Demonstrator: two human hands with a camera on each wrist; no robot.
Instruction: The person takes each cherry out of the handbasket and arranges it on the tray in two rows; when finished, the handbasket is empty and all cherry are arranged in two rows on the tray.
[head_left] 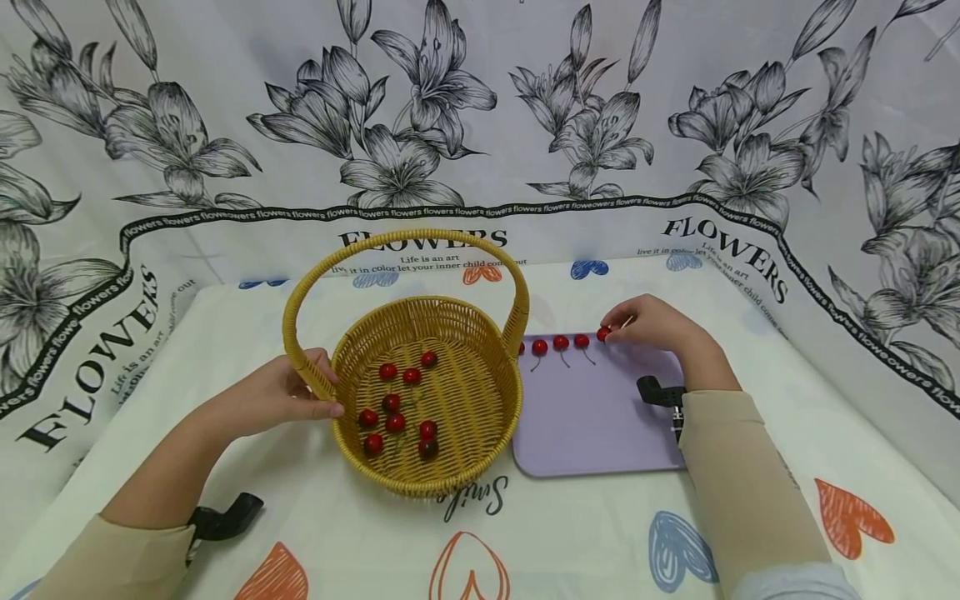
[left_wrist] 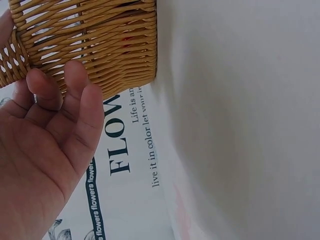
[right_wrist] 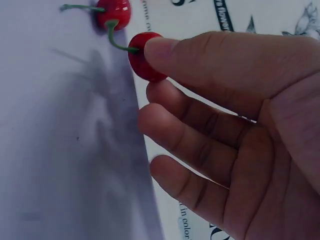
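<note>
Red, glossy little cherry point(right_wrist: 144, 62), light and slippery, sits pinched in my right hand point(head_left: 660, 329) at the lilac tray's point(head_left: 592, 417) far edge; my left hand point(head_left: 288, 392) grips the yellow wicker basket point(head_left: 450, 467).

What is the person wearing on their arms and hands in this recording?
Both arms wear long beige sleeves: left sleeve, right sleeve. The right one shows a pale blue cuff edge at the frame bottom. A black clip-like mount sits at each wrist, left mount and right mount. Left hand and right hand are bare: no gloves or rings visible.
</note>
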